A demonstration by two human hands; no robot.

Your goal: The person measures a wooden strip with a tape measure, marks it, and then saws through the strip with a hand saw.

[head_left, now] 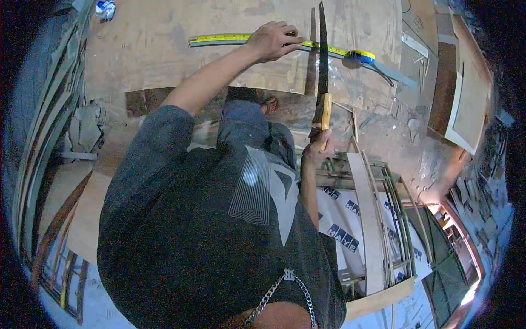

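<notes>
A hand saw with a yellow handle (326, 112) is gripped in my right hand (318, 146), its long dark blade (323, 55) pointing away from me across the board. The blade crosses over a tape measure, whose yellow tape (222, 38) is drawn out along a thin grey strip (397, 75). To the right of the saw rests the tape's blue and yellow case (361, 56). My left hand (274, 41) is closed over the tape and strip, left of the blade; its fingertips are partly hidden.
Beneath these lies a large plywood sheet (164, 66). Long strips (46, 120) lean at the left. A wooden frame with slats (367, 219) lies at lower right, and panels (466, 104) stand farther right. A small blue and white item (105, 10) sits at far left.
</notes>
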